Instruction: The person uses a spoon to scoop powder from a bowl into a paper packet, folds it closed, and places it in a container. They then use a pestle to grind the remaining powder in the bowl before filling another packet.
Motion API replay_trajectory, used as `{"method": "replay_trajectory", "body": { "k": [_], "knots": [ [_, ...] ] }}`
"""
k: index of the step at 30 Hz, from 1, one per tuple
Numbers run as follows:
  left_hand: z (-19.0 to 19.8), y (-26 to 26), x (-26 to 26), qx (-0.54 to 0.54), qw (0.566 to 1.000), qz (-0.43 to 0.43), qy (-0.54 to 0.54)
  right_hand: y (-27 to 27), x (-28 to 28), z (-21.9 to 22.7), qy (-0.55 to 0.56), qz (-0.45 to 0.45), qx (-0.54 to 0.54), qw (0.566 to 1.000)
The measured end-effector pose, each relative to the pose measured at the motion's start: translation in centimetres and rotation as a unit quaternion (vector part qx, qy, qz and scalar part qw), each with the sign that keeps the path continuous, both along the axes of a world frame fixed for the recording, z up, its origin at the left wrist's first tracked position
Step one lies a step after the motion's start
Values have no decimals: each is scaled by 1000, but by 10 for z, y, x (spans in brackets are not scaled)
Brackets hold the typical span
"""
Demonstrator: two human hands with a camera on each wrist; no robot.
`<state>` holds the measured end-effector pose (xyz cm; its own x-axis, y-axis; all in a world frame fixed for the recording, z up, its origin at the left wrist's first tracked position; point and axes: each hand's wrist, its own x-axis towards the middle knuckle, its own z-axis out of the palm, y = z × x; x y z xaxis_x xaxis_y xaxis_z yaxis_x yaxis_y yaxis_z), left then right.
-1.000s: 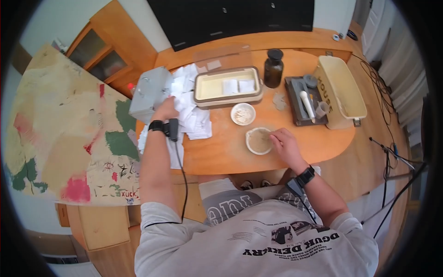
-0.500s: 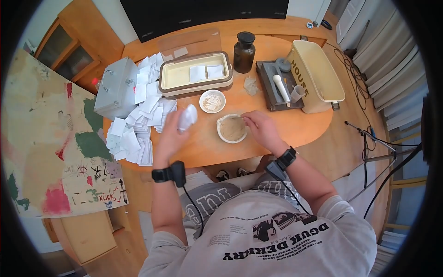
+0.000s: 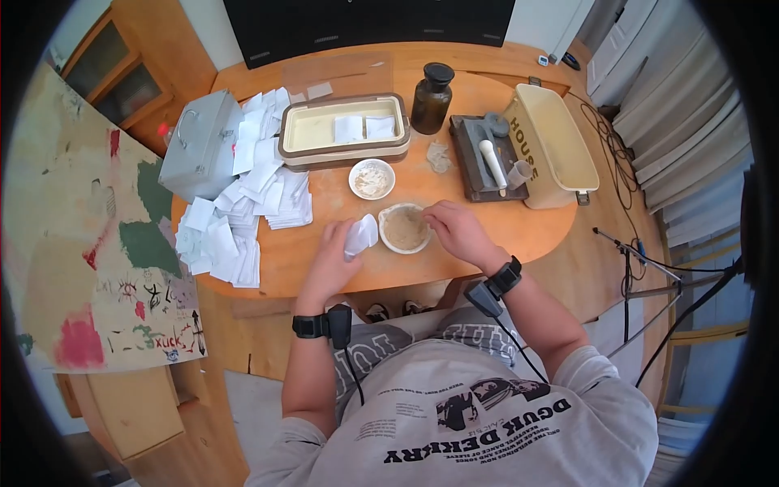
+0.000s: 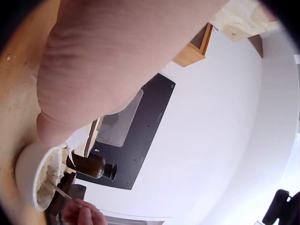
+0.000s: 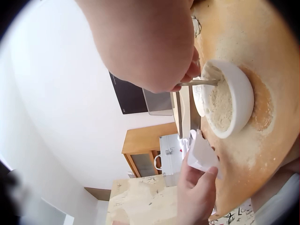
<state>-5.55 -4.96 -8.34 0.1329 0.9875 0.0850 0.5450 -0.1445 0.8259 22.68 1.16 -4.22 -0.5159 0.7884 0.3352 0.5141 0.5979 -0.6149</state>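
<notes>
My left hand (image 3: 329,261) holds a small white paper packet (image 3: 361,234) just left of a white mortar (image 3: 393,246). In the right wrist view the packet (image 5: 202,153) looks spread at its top, with the thumb against its side. Pale beige powder (image 5: 221,104) lies in the mortar. Over the mortar's right rim, my right hand (image 3: 459,230) pinches a thin stick-like utensil (image 5: 200,82), its far end down in the powder. A small white bowl (image 3: 372,180) with whitish powder stands just behind the mortar.
Many white paper packets (image 3: 235,223) lie heaped at left beside a silver metal case (image 3: 199,150). Behind are a cream box (image 3: 312,126) holding two packets and a dark brown jar (image 3: 431,101). A dark tray (image 3: 471,134) with a white pestle (image 3: 492,162) and a cream bin (image 3: 560,150) stand right.
My left hand has come away from the paper heap with a packet and moved right, up to the mortar. The right hand stays at the mortar's rim with the utensil.
</notes>
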Motion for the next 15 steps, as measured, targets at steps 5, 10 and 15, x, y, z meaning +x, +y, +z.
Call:
{"method": "replay_trajectory", "body": {
  "k": [5, 10, 15],
  "knots": [
    [-8, -3, 2, 1, 1000, -8, -2, 7, 2, 12, 2, 20, 1, 1000],
    [-6, -3, 2, 3, 1000, -6, -5, 5, 8, 10, -39, 13, -5, 999],
    [-9, -3, 4, 5, 1000, -10, -1, -6, 4, 7, 39, -94, -152, 983]
  ]
}}
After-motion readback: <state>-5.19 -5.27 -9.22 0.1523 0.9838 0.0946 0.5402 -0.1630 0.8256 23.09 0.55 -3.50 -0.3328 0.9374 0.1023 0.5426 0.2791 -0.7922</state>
